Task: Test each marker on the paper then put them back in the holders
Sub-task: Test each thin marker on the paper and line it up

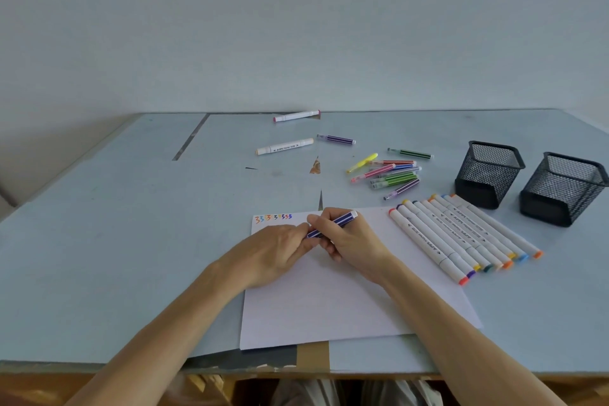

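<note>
You held the slim blue-and-white striped marker [331, 224] tilted above the white paper sheet [329, 303]; your right hand [354, 245] gripped its barrel with curled fingers; your left hand [280, 249] pinched its lower end; small coloured test marks [273, 217] sat at the sheet's far-left corner; a row of thick white markers [461, 234] lay along its right edge; thin striped markers [389, 175] lay scattered beyond; two black mesh holders [530, 181] stood at the right.

Both hands, left [280, 245] and right [351, 241], grip a blue striped marker [333, 224] over the paper [329, 306]; two mesh holders [489, 173] stand nearby.
</note>
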